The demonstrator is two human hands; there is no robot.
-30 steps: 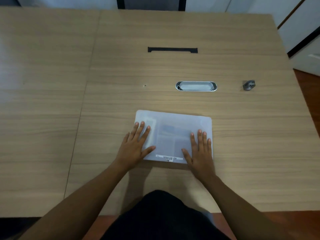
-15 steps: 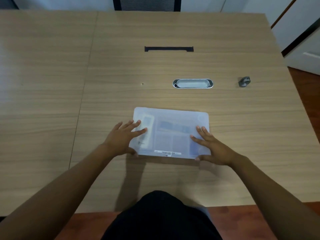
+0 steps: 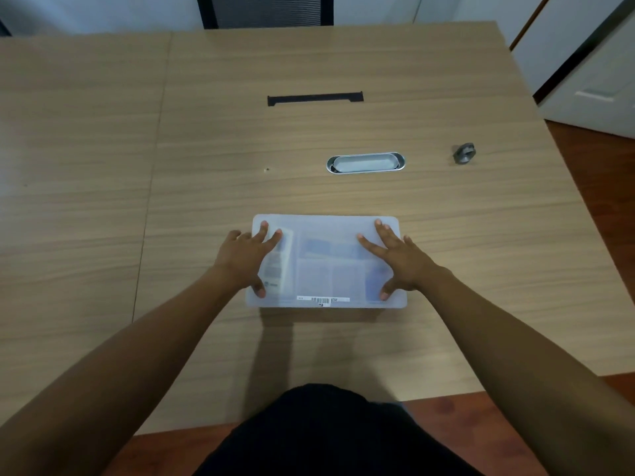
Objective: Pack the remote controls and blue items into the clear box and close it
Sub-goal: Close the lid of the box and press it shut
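A pale wood-grain table [image 3: 206, 139] carries a black slot-shaped cable opening [image 3: 315, 97] near its far side, an oval silver grommet [image 3: 365, 162] closer in, and a small grey metal object [image 3: 464, 153] off right.

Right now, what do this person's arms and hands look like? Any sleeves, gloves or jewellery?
Both forearms are bare right up to the picture's edge, with no sleeves in sight. The left hand and the right hand wear no gloves, and I can make out no rings, watch or bracelet. The fingers are bare too. A dark garment covers the body below.
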